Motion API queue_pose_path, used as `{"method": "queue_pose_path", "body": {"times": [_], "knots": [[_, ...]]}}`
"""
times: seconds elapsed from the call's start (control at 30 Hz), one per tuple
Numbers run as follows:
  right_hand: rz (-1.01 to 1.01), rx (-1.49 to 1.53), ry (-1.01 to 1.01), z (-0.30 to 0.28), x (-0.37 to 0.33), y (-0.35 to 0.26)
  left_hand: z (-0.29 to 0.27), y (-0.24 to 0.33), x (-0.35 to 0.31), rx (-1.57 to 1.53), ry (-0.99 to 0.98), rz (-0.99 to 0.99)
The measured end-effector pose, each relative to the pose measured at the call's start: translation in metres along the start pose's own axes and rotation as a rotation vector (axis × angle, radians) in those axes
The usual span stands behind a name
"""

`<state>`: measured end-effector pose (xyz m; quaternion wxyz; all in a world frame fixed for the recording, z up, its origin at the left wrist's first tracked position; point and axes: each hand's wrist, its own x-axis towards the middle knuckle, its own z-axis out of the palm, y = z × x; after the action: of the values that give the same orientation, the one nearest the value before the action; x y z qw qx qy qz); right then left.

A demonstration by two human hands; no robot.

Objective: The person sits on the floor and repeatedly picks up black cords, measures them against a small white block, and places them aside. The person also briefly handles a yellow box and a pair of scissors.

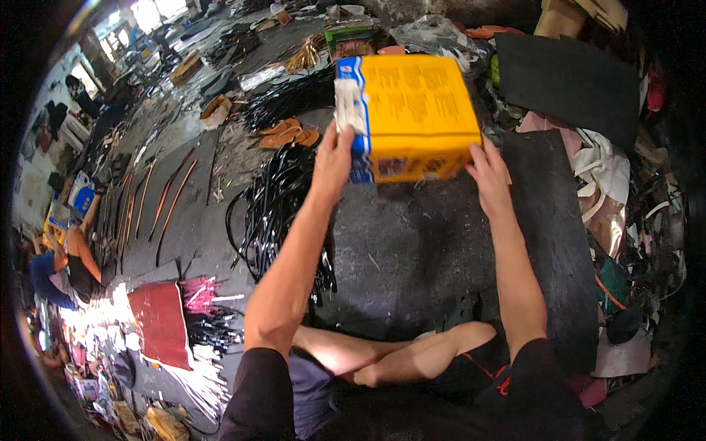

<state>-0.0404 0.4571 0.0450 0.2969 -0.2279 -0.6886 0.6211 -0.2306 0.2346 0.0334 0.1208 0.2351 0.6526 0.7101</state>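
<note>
- Presently, a yellow box (415,95) is held between both hands, out in front of the crossed legs (390,353), near the upper middle of the view.
- Left end of the box is gripped by the left hand (334,156); the thumb is laid along the blue-and-white end, and the remaining fingers are partly hidden by the box.
- Lower right corner is grasped by the right hand (488,173), its fingers bent against the edge; the full extent of this grip cannot be told.
- Hands are thus set well apart, with the box filling the span between them; both forearms are stretched forward.
- Whether the underside is touching the dark sheet (382,250) cannot be told.
- Box is seen as a blocky carton, mostly bright yellow; its left end is banded in blue with a wavy white border.
- A whitish, uneven patch is noted on that end, above the left thumb.
- Broad upper face is covered with columns of small dark print; dark printed shapes, partly blurred, are borne on the narrower near face.
- Glossy black strips (276,206) are heaped left of the box, beside the left forearm; orange-brown sandals (288,134) are placed just beyond them.
</note>
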Motion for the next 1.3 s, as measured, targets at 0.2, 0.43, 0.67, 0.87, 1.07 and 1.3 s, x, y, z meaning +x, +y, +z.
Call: {"method": "queue_pose_path", "body": {"times": [0.2,0.43,0.67,0.87,1.07,1.3], "knots": [[-0.174,0.162,-0.134,0.050,0.140,0.080,-0.006,-0.076,0.120,0.064,0.037,0.046],[0.141,-0.341,-0.425,0.031,0.037,0.144,-0.029,-0.152,0.167,0.651,0.353,-0.170],[0.387,-0.527,-0.751,-0.094,-0.174,0.081,-0.037,-0.150,0.132,0.389,0.188,-0.194],[0.319,-0.452,-0.070,-0.117,-0.277,0.058,-0.073,-0.104,-0.080,0.069,-0.339,-0.317],[0.181,-0.535,0.019,-0.112,-0.276,0.061,-0.160,-0.056,-0.237,0.743,-0.520,-0.270],[0.080,-0.519,0.163,-0.114,-0.292,0.065,-0.186,-0.023,-0.350,0.771,0.093,0.004]]}}
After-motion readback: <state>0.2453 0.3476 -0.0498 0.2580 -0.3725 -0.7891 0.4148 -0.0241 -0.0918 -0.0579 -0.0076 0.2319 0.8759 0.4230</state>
